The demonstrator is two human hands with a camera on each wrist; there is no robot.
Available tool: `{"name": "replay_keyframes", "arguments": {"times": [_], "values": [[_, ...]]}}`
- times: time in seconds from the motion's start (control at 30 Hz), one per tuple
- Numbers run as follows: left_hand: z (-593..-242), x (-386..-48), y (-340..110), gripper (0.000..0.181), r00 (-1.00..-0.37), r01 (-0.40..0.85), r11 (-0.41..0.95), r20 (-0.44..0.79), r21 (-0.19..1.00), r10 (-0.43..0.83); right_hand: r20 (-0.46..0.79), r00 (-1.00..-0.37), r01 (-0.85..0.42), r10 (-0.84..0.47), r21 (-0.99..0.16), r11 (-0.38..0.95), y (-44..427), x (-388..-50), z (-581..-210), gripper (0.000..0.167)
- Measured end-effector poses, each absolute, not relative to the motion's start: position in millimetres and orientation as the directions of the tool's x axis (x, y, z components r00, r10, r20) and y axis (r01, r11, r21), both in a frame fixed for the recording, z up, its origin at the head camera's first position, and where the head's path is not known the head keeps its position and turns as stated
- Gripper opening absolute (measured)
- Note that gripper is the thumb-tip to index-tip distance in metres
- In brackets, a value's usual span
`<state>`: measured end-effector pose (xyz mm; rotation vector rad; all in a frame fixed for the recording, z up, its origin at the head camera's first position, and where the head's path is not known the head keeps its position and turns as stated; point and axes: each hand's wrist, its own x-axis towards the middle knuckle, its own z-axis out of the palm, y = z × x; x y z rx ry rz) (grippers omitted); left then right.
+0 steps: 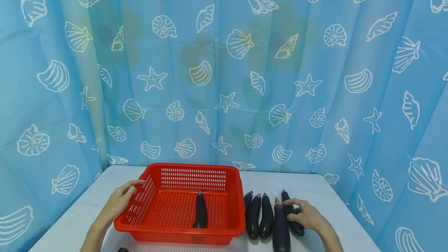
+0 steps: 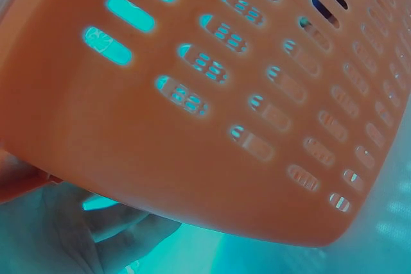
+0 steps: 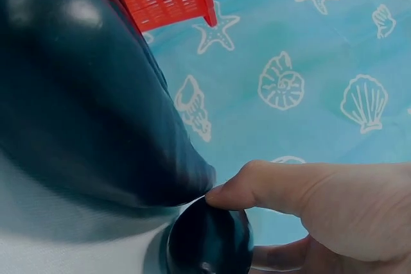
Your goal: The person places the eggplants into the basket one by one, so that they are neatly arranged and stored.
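A red perforated plastic basket stands on the table with one dark eggplant inside, toward its right side. My left hand holds the basket's left rim; in the left wrist view its fingers show beside the rim, partly hidden. Right of the basket several eggplants lie side by side. My right hand pinches the rightmost eggplant, with the thumb on it in the right wrist view. Just left of it lies a longer eggplant with a greenish stem end.
The white table extends on both sides of the basket. A blue curtain with white shells and starfish hangs behind and at the sides. A small dark object pokes in at the bottom edge, mostly cut off.
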<state>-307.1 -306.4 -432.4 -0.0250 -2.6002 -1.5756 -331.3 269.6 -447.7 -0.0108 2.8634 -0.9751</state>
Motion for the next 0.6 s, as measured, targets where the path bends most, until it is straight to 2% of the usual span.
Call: {"name": "replay_keyframes", "arguments": {"times": [0.6], "values": [[-432, -306, -305, 0.044, -0.995, 0.056, 0.465, 0.088, 0.884, -0.048, -0.064, -0.997, 0.008, -0.039, -0.603, 0.798, 267, -324, -432, 0.047]]}}
